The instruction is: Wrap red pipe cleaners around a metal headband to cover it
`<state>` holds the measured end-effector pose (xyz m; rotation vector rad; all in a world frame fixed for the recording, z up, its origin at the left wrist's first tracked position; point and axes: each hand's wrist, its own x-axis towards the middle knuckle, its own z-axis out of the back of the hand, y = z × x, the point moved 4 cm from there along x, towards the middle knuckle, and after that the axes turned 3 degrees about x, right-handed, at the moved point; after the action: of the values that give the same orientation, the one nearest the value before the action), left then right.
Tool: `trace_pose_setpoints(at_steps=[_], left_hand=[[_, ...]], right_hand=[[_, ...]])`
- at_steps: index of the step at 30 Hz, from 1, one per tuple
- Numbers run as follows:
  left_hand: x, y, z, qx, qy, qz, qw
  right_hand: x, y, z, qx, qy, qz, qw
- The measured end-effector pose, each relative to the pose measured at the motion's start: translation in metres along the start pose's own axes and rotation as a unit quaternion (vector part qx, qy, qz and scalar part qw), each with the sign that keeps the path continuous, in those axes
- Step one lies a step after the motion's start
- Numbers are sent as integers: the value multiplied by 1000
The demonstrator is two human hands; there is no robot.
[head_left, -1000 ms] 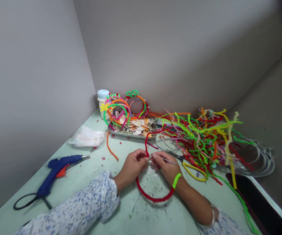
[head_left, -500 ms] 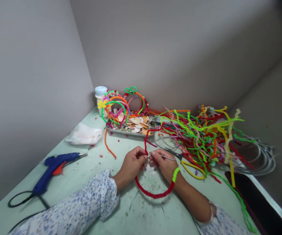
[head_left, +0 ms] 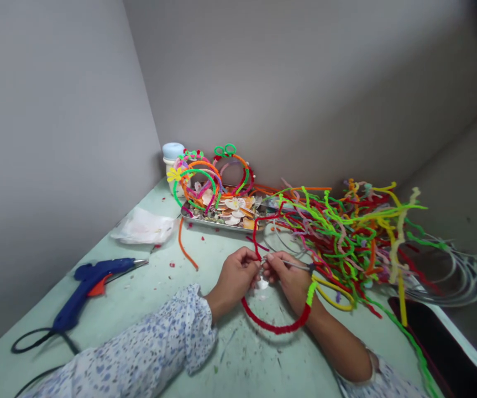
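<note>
A hoop wound in red pipe cleaner (head_left: 278, 330), with a short lime-green section (head_left: 311, 293), curves below my hands. My left hand (head_left: 238, 275) is closed, thumb and fingertips pinching the red pipe cleaner where a loose red length (head_left: 256, 235) stands up, bent over at the top. Close beside it, my right hand (head_left: 291, 281) pinches a thin grey wire (head_left: 295, 265) that runs off to the right. The hoop's green part passes by my right wrist. Fingers hide how wire and pipe cleaner meet.
Scissors with yellow handles (head_left: 337, 301) lie right of my right hand, by a tangled pile of pipe cleaners (head_left: 346, 232) and coiled grey wire (head_left: 456, 276). A metal tray (head_left: 221, 225) holds shells and decorated headbands. A blue glue gun (head_left: 84, 293) and plastic bag (head_left: 145, 226) lie left.
The view has shifted slightly, so my hands and the hoop appear a little farther right. Both hands keep the same pinching grips close together.
</note>
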<state>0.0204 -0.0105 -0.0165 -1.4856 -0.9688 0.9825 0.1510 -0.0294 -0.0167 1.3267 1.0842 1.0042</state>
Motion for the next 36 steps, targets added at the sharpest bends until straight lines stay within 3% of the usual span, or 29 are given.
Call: trace_pose_setpoints(at_steps=[23, 36], left_hand=[[0, -5, 1, -64, 20, 10, 998], [-4, -8, 0, -11, 3, -16, 1000]], right_hand=[[-2, 2, -2, -14, 17, -5, 1000], [-1, -2, 0, -14, 25, -8, 1000]])
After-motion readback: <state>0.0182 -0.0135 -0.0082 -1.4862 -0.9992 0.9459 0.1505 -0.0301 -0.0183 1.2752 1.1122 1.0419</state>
